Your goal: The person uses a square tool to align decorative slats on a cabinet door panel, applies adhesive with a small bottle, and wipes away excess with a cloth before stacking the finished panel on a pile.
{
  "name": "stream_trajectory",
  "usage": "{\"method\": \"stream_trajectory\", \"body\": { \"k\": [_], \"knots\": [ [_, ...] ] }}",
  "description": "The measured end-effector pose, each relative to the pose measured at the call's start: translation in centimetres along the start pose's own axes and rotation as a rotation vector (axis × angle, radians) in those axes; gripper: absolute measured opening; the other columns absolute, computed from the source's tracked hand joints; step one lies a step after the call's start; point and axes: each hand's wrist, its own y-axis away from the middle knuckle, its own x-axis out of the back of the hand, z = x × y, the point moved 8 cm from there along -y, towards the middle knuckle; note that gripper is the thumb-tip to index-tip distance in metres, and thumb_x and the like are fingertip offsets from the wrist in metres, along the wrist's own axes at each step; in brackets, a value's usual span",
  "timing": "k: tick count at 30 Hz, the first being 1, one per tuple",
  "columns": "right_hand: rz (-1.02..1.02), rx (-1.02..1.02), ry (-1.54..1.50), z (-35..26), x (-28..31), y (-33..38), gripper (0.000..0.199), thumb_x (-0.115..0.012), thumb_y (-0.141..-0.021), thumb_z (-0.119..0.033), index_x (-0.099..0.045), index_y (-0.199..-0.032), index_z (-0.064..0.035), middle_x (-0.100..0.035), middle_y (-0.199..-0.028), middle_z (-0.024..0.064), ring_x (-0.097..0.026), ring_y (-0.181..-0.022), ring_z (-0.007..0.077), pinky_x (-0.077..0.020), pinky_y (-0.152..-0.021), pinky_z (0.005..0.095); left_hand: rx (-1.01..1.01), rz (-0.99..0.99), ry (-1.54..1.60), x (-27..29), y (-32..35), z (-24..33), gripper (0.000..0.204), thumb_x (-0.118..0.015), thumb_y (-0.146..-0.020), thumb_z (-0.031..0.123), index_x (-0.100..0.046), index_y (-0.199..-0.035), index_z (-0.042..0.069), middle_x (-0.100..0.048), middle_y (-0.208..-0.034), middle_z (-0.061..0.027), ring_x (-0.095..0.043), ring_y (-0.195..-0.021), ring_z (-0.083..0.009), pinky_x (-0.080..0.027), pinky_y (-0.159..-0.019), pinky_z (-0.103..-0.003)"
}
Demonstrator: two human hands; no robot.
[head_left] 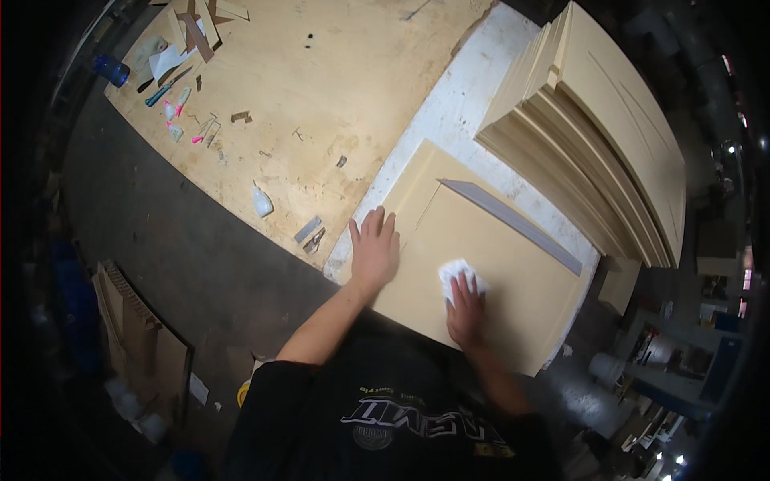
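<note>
A cream-coloured panel (417, 276) with a raised border lies flat in front of me, at the near end of the bench. My left hand (375, 248) rests on its left edge with the fingers stretched out. In my right hand (466, 311) is a crumpled white cloth (457, 276), pressed against the panel's face right of its middle. A long grey strip (513, 224) lies along the far right side of the panel, apart from both hands.
A tall stack of similar cream panels (593, 136) stands at the right. On the wooden tabletop (321, 104) are a white squeeze bottle (262, 200), a teal-handled knife (167, 86), small glue bottles (174, 130) and wood strips (196, 36). Boards (140, 337) lean at lower left.
</note>
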Motion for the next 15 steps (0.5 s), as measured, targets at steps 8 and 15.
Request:
{"method": "stream_trajectory", "body": {
  "k": [8,15],
  "knots": [
    [-0.02,0.085,0.014,-7.5,0.9,-11.7,0.064,-0.067,-0.097,-0.022,-0.048,-0.157,-0.0111,-0.038,-0.169,0.0096,-0.031,-0.157,0.0374,-0.0202,-0.124,0.0678,-0.01,0.006,-0.053,0.3,-0.8,-0.2,0.044,-0.059,-0.102,0.019,-0.057,-0.144,0.004,-0.048,-0.152,-0.0185,-0.041,-0.146,-0.0383,-0.019,-0.122,-0.072],
    [-0.238,-0.015,0.093,-2.8,0.4,-4.9,0.064,-0.064,-0.099,-0.023,-0.045,-0.159,-0.0117,-0.034,-0.171,0.0088,-0.026,-0.159,0.0389,-0.016,-0.123,0.0718,-0.025,0.014,-0.056,0.2,-0.8,-0.1,0.043,-0.058,-0.103,0.018,-0.056,-0.143,0.003,-0.048,-0.152,-0.0179,-0.039,-0.147,-0.0387,-0.017,-0.121,-0.075]
  ]
}}
